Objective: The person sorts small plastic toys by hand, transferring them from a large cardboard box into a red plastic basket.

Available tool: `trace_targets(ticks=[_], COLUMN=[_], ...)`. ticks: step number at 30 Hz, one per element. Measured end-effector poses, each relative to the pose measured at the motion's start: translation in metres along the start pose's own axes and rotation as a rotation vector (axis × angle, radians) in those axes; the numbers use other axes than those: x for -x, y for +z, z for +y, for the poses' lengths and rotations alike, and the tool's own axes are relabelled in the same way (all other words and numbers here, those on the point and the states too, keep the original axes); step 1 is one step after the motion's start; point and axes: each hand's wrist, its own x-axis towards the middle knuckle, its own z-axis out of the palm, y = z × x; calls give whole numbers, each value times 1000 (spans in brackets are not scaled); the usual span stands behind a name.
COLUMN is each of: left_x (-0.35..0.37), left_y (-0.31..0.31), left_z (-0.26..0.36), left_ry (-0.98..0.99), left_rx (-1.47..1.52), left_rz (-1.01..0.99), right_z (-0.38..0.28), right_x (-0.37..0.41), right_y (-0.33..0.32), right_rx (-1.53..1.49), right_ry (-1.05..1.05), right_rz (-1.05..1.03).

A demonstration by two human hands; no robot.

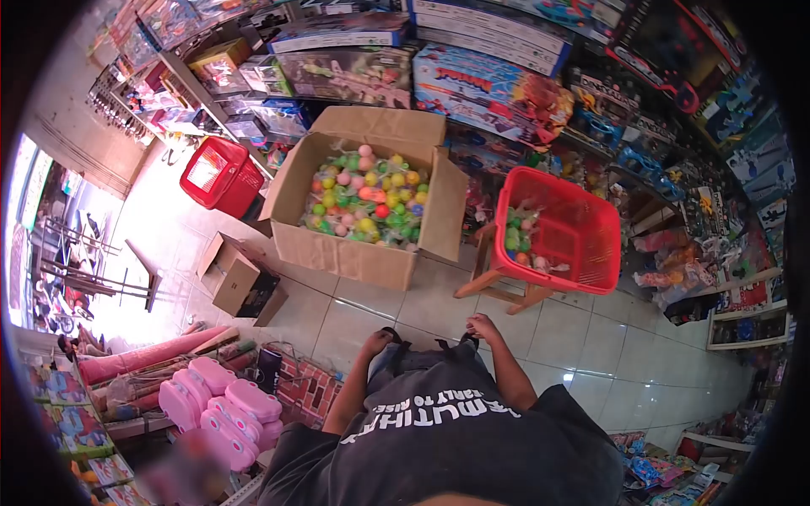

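My left hand [377,341] is closed at my waist, with a black strap [391,334] at its fingers. On the other side my right hand [483,327] is also closed, at a second black strap [469,339]. Both hands are in front of the hem of my dark shirt [447,413]. Beyond them stands an open cardboard box [346,259] filled with bagged colourful balls [371,198]. To its right a red plastic basket [603,244] rests on a wooden stool [485,282]. Several bagged balls [521,232] lie along the basket's left side.
Another red basket [245,181] stands behind the large box on the left. A smaller cardboard box [232,274] is on the tiled floor [557,337]. Pink cases [240,422] and rolled material [135,358] are stacked at lower left. Shelves of boxed toys [489,88] line the back.
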Motion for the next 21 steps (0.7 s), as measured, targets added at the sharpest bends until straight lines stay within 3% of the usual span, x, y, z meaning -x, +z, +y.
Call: trace_targets(ticks=[3, 5, 7, 9, 13, 15, 16, 18, 21], left_x=[-1, 3, 11, 9, 36, 37, 38, 40, 34], left_y=[-33, -57, -81, -94, -142, -162, -172, -194, -219], left_z=[-18, -13, 3, 4, 83, 114, 132, 172, 223], left_ry=[-35, 93, 87, 278, 341, 474, 469, 509, 585], left_rx=[64, 45, 60, 121, 198, 275, 282, 298, 221], left_rz=[-32, 42, 23, 165, 281, 360, 359, 439, 499], right_z=[-39, -65, -97, -134, -209, -260, -278, -309, -339], right_x=[3, 9, 20, 42, 76, 110, 118, 121, 84], right_y=[57, 92, 124, 145, 168, 168, 167, 165, 162], right_rx=[208, 269, 329, 411, 464, 279, 283, 196, 27], right_ry=[-76, -109, -147, -193, -351, -514, -506, -709, -732], right_rz=[-176, -259, -344, -522, -673, -738, -738, -500, -413])
